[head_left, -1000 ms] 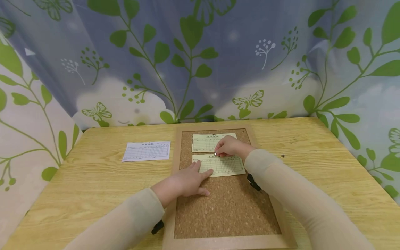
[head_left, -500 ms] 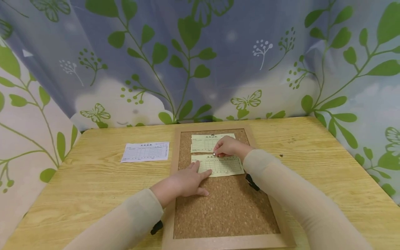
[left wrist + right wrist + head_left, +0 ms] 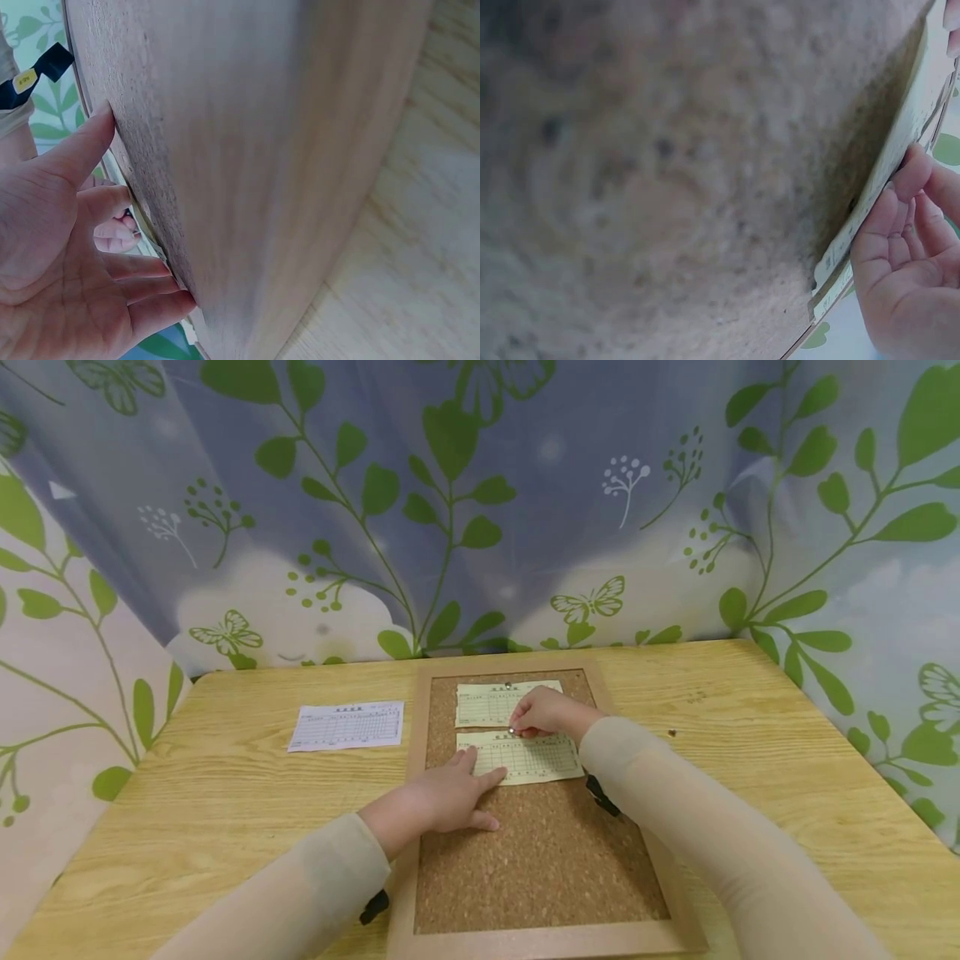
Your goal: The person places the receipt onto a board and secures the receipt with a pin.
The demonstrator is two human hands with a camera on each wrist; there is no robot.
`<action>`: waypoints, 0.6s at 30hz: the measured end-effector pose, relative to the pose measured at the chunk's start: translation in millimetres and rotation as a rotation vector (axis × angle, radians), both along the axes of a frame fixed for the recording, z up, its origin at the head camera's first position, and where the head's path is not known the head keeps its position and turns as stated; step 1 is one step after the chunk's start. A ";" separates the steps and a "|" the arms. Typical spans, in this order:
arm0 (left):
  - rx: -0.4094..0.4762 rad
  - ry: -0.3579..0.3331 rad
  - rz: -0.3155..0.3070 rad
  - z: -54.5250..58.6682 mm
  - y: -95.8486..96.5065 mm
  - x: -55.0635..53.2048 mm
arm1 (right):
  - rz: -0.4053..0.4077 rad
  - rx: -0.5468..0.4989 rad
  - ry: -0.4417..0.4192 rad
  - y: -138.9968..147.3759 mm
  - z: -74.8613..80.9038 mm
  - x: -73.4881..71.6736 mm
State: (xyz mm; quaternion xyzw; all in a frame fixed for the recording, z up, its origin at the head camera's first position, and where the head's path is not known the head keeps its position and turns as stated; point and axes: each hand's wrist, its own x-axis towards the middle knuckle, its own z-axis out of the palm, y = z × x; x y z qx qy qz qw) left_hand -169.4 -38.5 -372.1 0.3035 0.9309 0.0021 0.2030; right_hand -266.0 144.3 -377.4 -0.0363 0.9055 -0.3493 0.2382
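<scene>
A wood-framed cork board (image 3: 532, 877) lies on the table, bearing two pale yellow printed slips. The upper slip (image 3: 476, 706) has a silver thumbtack (image 3: 508, 686) at its top edge. My right hand (image 3: 547, 711) pinches another small silver thumbtack (image 3: 512, 731) between thumb and finger, right at the top edge of the lower slip (image 3: 536, 766). In the right wrist view, fingertips (image 3: 911, 169) meet at that slip's surface. With fingers spread, my left hand (image 3: 450, 795) rests on the lower slip's left part and the cork; its straight fingers also show in the left wrist view.
A white printed slip (image 3: 347, 727) lies on the wooden table (image 3: 247, 802) left of the board. One small tack (image 3: 672, 733) lies on the table to the right. A leaf-patterned curtain (image 3: 450, 527) hangs behind the table's far edge.
The whole head view has shifted slightly left. Both hands keep their places on the board, the right still pinching the thumbtack at the lower slip's top edge.
</scene>
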 end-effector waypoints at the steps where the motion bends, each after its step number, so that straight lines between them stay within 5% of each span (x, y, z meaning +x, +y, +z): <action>1: 0.000 -0.001 0.000 -0.2 0.1 -0.2 | -0.005 -0.003 -0.003 -0.2 0.1 0.1; 18: 0.008 0.007 -0.007 -2.2 0.5 -0.7 | -0.025 0.022 -0.019 -3.2 0.4 -0.1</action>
